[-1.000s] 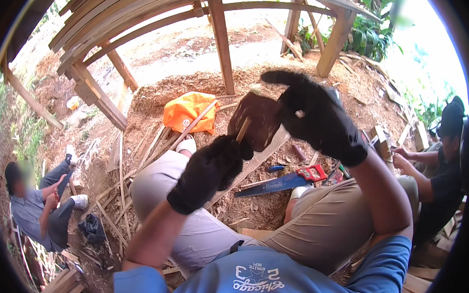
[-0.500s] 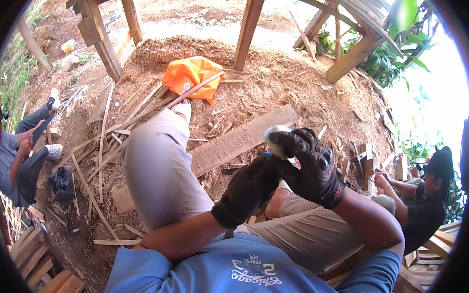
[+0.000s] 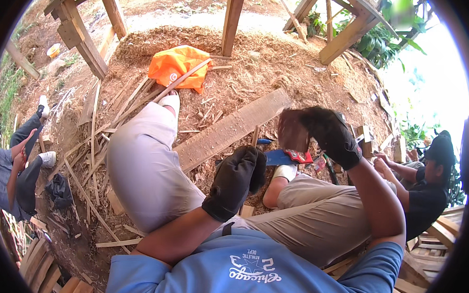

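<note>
My left hand (image 3: 237, 180), in a dark glove, is curled closed above my lap. A narrow strip of wood (image 3: 255, 136) shows just past its knuckles; whether the fingers hold it, I cannot tell. To the right and higher up, my gloved right hand (image 3: 330, 134) grips a brown sheet (image 3: 293, 130), blurred, which looks like sandpaper. The two hands are apart. Beneath the right hand lies a handsaw (image 3: 280, 157) with a blue blade and red handle, partly hidden behind the left glove. A small blue object (image 3: 264, 141) rests beside it.
A wide plank (image 3: 235, 127) lies slantwise beyond my knees. An orange bag (image 3: 179, 66) sits farther off under a long strip. Offcuts and shavings cover the ground, with wooden trestle legs (image 3: 232, 25) behind. One person (image 3: 18, 162) sits at left, another (image 3: 429, 184) at right.
My hands were together and have parted, the left drawn back toward me, the right raised slightly. The sheet's pale side showed before; now its brown side does. The saw has come into view.
</note>
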Tool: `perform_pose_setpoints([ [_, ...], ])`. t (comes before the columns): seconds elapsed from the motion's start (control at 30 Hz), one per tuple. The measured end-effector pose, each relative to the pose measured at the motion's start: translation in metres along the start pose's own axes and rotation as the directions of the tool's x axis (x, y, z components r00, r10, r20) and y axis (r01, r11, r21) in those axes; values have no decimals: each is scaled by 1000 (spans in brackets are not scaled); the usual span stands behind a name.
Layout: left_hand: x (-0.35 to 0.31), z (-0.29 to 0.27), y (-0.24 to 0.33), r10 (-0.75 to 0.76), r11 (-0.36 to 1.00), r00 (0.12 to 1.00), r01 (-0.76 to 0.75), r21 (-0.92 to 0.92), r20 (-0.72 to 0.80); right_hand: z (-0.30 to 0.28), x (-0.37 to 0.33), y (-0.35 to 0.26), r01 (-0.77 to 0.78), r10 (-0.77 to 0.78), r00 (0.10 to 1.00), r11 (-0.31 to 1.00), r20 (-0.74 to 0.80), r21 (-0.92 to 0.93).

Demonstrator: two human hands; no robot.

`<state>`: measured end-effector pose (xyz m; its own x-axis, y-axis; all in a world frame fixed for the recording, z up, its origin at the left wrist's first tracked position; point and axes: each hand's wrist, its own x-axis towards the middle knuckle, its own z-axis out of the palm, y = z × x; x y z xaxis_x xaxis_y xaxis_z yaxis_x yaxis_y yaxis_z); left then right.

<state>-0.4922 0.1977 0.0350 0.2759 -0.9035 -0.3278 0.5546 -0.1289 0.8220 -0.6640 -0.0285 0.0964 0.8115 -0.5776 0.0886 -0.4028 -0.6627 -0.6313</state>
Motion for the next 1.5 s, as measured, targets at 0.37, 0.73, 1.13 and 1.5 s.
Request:
perform_pose_setpoints([
  [0.37, -1, 8, -1, 302, 851, 953, -281, 444, 23, 20, -2, -32, -55, 14, 990, 957, 143, 286],
  [0.73, 48, -2, -46, 227, 941, 968, -189, 279, -109, 91, -65, -61, -497, 214, 821, 726, 530, 476],
  [1.13, 175, -48, -34, 468, 698, 864, -491, 521, 186, 106, 23, -8, -515, 324, 857, 537, 400, 668],
  [1.5, 268, -224, -153, -173, -79, 980, 84, 993, -97, 186, 54, 175, -326, 417, 825, 903, 382, -280],
])
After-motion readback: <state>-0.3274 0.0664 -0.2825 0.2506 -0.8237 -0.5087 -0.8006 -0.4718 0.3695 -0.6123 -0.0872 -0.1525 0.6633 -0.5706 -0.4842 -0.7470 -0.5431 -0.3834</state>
